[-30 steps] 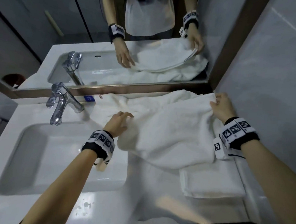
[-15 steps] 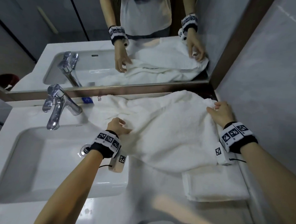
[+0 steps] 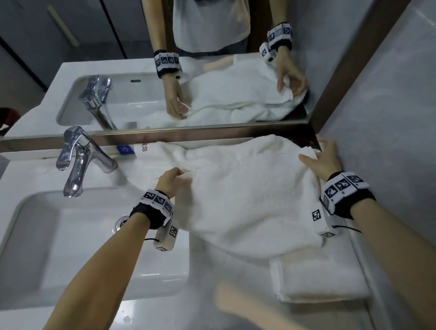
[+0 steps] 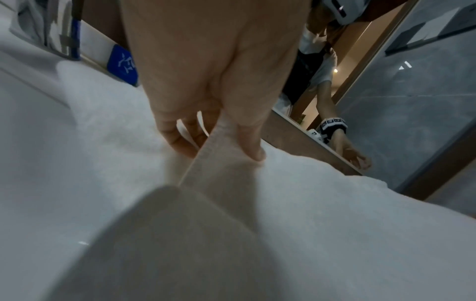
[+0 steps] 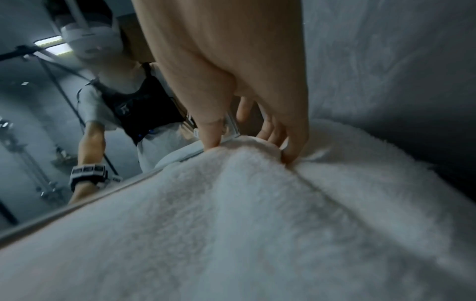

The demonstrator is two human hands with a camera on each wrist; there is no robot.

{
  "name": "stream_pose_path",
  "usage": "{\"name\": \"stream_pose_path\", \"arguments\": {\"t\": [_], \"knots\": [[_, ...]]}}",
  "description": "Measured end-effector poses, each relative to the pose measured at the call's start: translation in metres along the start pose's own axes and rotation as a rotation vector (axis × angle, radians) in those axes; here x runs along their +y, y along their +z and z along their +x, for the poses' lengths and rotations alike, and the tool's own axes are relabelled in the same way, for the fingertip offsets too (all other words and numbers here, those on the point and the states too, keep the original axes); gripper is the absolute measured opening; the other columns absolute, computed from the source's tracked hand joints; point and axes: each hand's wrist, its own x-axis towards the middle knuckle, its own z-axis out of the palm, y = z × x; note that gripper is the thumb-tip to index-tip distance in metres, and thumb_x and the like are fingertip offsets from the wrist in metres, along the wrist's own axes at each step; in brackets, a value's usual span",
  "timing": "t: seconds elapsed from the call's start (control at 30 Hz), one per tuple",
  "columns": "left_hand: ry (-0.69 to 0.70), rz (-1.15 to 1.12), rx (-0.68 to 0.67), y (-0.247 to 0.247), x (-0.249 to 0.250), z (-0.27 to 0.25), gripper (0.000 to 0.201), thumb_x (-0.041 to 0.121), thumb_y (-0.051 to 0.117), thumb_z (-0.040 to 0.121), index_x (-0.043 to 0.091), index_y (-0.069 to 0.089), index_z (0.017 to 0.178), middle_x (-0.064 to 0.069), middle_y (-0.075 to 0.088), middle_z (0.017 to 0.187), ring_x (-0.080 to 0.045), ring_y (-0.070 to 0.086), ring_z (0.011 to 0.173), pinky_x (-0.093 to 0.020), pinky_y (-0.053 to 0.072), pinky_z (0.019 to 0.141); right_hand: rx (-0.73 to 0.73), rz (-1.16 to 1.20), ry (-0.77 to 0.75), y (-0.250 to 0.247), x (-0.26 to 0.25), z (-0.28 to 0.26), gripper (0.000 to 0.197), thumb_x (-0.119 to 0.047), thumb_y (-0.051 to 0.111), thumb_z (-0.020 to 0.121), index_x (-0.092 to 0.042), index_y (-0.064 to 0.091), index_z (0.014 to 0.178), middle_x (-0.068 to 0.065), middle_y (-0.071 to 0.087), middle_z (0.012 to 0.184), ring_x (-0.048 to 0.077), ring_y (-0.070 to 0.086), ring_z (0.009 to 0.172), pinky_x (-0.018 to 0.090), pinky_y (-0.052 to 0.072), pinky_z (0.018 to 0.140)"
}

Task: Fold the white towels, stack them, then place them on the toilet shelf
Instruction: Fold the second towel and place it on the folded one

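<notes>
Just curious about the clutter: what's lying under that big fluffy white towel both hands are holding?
A small folded white towel sticks out under the big fluffy white towel, on the white vanity counter. Its far part is covered, as is anything else beneath.

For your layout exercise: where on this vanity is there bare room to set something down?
Bare white counter in front of the sink basin, left of the folded white towel. Crowded: the right side, under the spread white towel both hands hold.
</notes>
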Motion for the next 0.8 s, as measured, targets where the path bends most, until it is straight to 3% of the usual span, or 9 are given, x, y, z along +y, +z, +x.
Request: {"name": "stream_pose_path", "arguments": {"t": [0.1,0.17,0.27,0.33,0.43,0.5,0.57,0.67,0.8], "knots": [[0.037,-0.04,-0.066,-0.006,-0.006,0.004,0.021,0.022,0.067,0.086,0.013,0.05,0.077,-0.006,0.056,0.087,-0.02,0.047,0.082,-0.027,0.034,0.072,-0.073,-0.069,-0.051,0.001,0.002,0.001,0.044,-0.018,0.07,0.082,-0.011,0.052,0.122,0.013,0.053,0.131,0.03,0.052,0.118,0.031,0.041,0.093],[0.072,-0.066,-0.084,-0.007,-0.008,0.004,0.019,0.022,0.064,0.089,0.014,0.051,0.078,-0.005,0.056,0.088,-0.019,0.047,0.081,-0.027,0.036,0.068,-0.065,-0.059,-0.026,0.001,0.001,0.003,0.04,-0.018,0.07,0.083,-0.011,0.054,0.118,0.014,0.053,0.131,0.03,0.052,0.118,0.03,0.041,0.09],[0.108,-0.119,-0.084,-0.003,-0.009,-0.001,0.013,0.02,0.056,0.094,0.007,0.054,0.091,-0.005,0.056,0.089,-0.017,0.047,0.081,-0.011,0.038,0.062,-0.069,-0.063,0.018,0.003,-0.001,0.005,0.043,-0.02,0.07,0.083,-0.009,0.053,0.121,0.014,0.05,0.135,0.03,0.05,0.123,0.032,0.04,0.097],[0.096,-0.127,-0.059,0.001,-0.01,-0.002,0.013,0.019,0.052,0.095,0.006,0.054,0.093,-0.002,0.055,0.086,-0.012,0.047,0.08,-0.005,0.038,0.059,-0.057,-0.094,0.048,0.005,-0.006,0.007,0.046,-0.023,0.07,0.083,-0.007,0.053,0.122,0.016,0.051,0.135,0.031,0.05,0.123,0.028,0.038,0.093],[0.033,-0.171,-0.039,0.007,-0.01,-0.001,0.014,0.019,0.048,0.097,0.007,0.051,0.091,0.0,0.049,0.083,-0.01,0.043,0.075,-0.014,0.035,0.061,-0.052,-0.158,0.118,0.009,-0.014,0.011,0.051,-0.028,0.069,0.084,-0.002,0.054,0.126,0.018,0.053,0.136,0.035,0.05,0.124,0.034,0.039,0.1],[0.009,-0.224,-0.026,0.009,-0.01,-0.001,0.018,0.017,0.048,0.096,0.011,0.047,0.079,0.002,0.042,0.074,-0.008,0.037,0.067,-0.018,0.031,0.06,-0.043,-0.176,0.149,0.01,-0.017,0.011,0.052,-0.03,0.067,0.085,-0.001,0.054,0.127,0.018,0.053,0.136,0.036,0.049,0.125,0.037,0.038,0.102],[0.007,-0.262,0.011,0.009,-0.011,-0.001,0.03,0.015,0.049,0.095,0.017,0.04,0.067,0.002,0.037,0.068,-0.008,0.033,0.063,-0.02,0.028,0.058,-0.002,-0.172,0.143,0.007,-0.013,0.011,0.047,-0.031,0.066,0.086,-0.001,0.058,0.121,0.019,0.058,0.13,0.037,0.053,0.119,0.036,0.041,0.095],[-0.02,-0.295,0.124,0.001,-0.012,-0.001,0.027,0.021,0.058,0.092,0.017,0.045,0.068,0.004,0.045,0.068,-0.006,0.04,0.062,-0.015,0.035,0.057,0.046,-0.133,0.123,-0.003,-0.005,0.012,0.037,-0.03,0.067,0.085,-0.002,0.062,0.107,0.021,0.065,0.115,0.037,0.059,0.105,0.033,0.042,0.081],[0.024,-0.39,0.218,-0.009,-0.003,-0.002,0.028,0.022,0.067,0.086,0.018,0.046,0.067,0.003,0.047,0.066,-0.008,0.043,0.059,-0.009,0.036,0.049,0.091,-0.06,0.059,-0.016,-0.007,0.013,0.03,-0.027,0.069,0.083,-0.003,0.063,0.099,0.021,0.066,0.105,0.035,0.062,0.101,0.033,0.043,0.077]]}}
